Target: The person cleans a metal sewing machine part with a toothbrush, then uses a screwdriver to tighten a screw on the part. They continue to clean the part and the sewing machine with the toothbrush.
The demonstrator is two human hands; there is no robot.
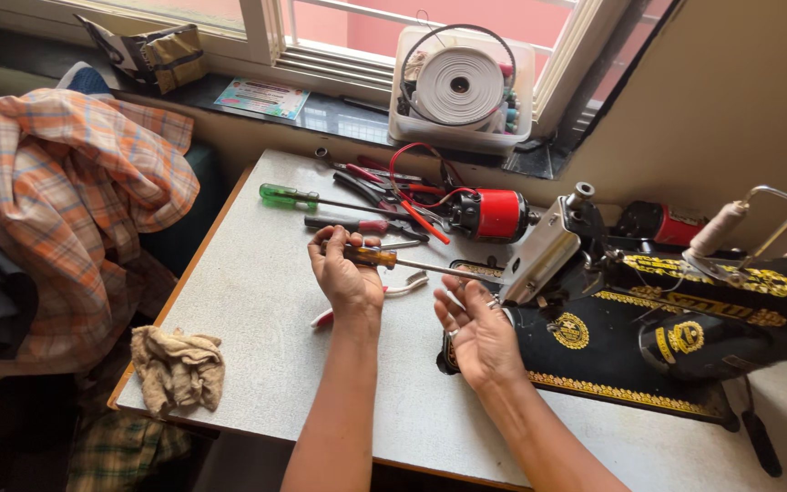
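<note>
The tip of the screwdriver (412, 262) disappears behind the tilted metal face plate (539, 253) of the black sewing machine (667, 337), so where it bears cannot be told. The machine's right end runs off the frame at three o'clock, and its base hides the desk edge there. The left hand (346, 273) is curled shut around the screwdriver's amber, translucent handle, thin steel shaft pointing toward three o'clock. The right hand (475, 330) lies palm up, fingers loosely spread and empty, just beside the machine's base near the shaft. Part of a red-and-white handled tool (398, 292) is hidden under the left wrist. The desk (257, 301) has a pale, speckled, scuffed top. At eleven o'clock lie a green-handled screwdriver (277, 195) and a jumble of pliers (384, 187). A crumpled beige rag (178, 367) sits at eight o'clock, soft and frayed.
</note>
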